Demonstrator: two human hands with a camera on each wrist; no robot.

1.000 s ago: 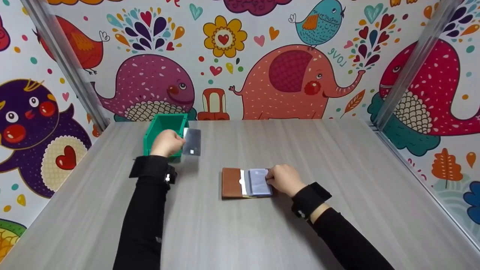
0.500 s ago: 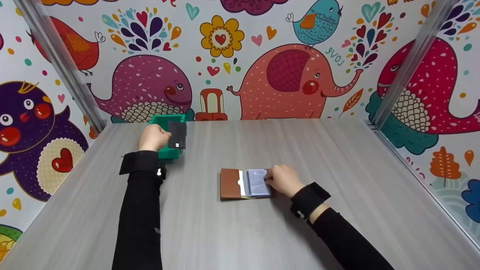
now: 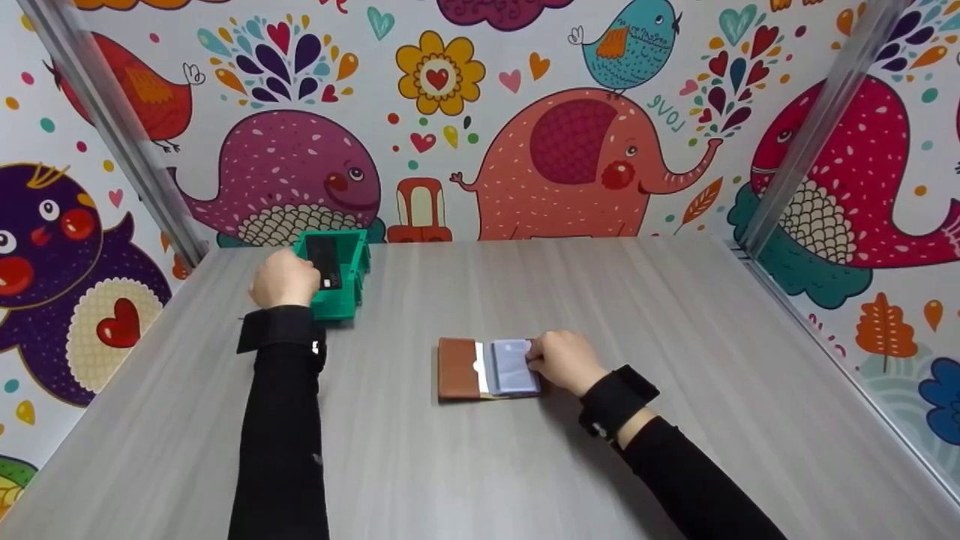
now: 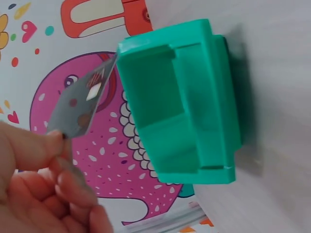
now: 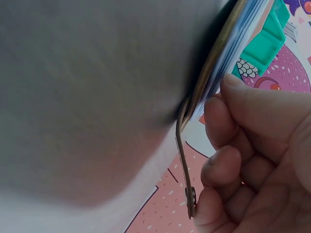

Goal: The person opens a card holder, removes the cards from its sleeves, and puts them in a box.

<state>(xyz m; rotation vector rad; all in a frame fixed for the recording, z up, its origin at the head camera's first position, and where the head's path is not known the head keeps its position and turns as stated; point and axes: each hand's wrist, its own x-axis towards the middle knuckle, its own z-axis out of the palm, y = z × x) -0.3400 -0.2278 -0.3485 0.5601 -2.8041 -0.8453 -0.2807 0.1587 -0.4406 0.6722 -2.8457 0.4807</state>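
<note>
My left hand (image 3: pixel 285 280) pinches a dark bank card (image 3: pixel 324 262) by its edge between thumb and fingers. In the head view the card overlaps the opening of a green plastic bin (image 3: pixel 335 309); the left wrist view has the card (image 4: pixel 80 104) tilted, one corner right at the bin's rim (image 4: pixel 160 36). A brown card wallet (image 3: pixel 457 367) lies unfolded on the table, a white card edge and clear plastic sleeves (image 3: pixel 514 367) showing inside. At its right side my right hand (image 3: pixel 568 364) pinches the sleeves' edge, thumb on top. A strap with a snap (image 5: pixel 187 194) sticks out beside those fingers.
The grey wood-grain table (image 3: pixel 420 465) runs back to a wall (image 3: pixel 450 165) printed with cartoon animals. Metal posts (image 3: pixel 112 127) stand at the back corners. The bin sits at the back left, and the wallet lies near the middle.
My left hand has moved left with the card, from beside the bin's right wall to over its opening. The right hand keeps its grip on the wallet's sleeves. The head view has shifted slightly.
</note>
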